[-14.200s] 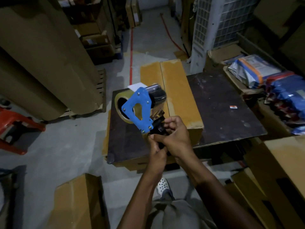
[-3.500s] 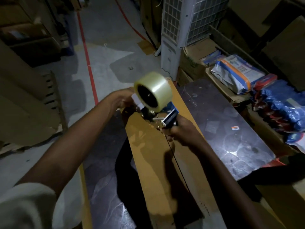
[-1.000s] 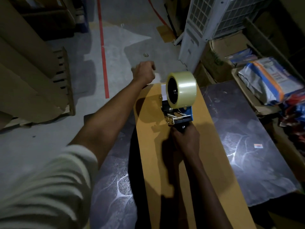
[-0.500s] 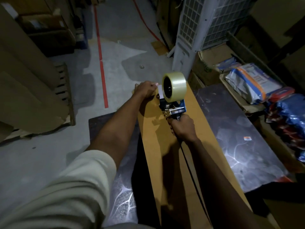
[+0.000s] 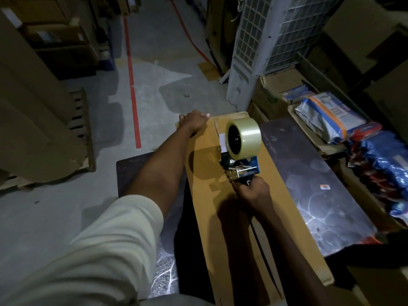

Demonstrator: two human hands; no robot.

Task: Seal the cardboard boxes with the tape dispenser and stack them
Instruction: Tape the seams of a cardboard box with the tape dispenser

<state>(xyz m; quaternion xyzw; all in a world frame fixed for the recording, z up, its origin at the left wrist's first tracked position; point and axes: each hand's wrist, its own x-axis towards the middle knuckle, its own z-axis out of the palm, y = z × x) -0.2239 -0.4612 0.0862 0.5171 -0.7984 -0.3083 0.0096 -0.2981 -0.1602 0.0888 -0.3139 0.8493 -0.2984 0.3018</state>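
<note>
The long, flat box (image 5: pixel 280 206) of smooth brown cardboard lies along the middle of the dark, glossy tabletop (image 5: pixel 309 173). Your right hand (image 5: pixel 252 192) grips the handle of the blue tape dispenser (image 5: pixel 242 168), which sits on the box top with its round clear roll (image 5: pixel 248 136) upward. Your left hand (image 5: pixel 194 121) curls over the box's far left corner. Around is a grey concrete floor (image 5: pixel 66 206) with a red line (image 5: pixel 134 107).

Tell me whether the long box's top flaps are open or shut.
Shut. The cardboard box flaps lie flat, meeting along a centre seam, where the right hand holds the tape dispenser.
</note>
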